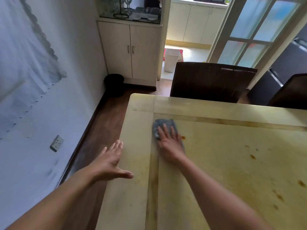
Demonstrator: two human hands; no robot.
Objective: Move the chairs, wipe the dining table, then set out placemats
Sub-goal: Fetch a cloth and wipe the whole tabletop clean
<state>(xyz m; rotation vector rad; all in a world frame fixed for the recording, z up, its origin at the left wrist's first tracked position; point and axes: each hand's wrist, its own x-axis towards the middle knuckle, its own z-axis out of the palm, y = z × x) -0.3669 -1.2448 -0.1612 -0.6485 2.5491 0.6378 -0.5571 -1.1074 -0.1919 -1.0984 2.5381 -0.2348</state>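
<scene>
The pale yellow dining table (232, 163) fills the lower right of the head view, and brown stains (252, 156) dot its right part. My right hand (169, 141) lies flat, fingers spread, pressing a grey-blue cloth (159, 125) onto the table near its far left corner. My left hand (111, 160) hovers open at the table's left edge, palm down, holding nothing. A dark wooden chair (211, 80) stands against the far side of the table. A second dark chair (289, 92) shows at the right edge.
A white wall with a socket (56, 143) runs along the left, with a strip of dark wood floor (99, 130) between it and the table. A black bin (114, 84) stands by a cream cabinet (131, 52). A white bin (171, 59) sits in the doorway beyond.
</scene>
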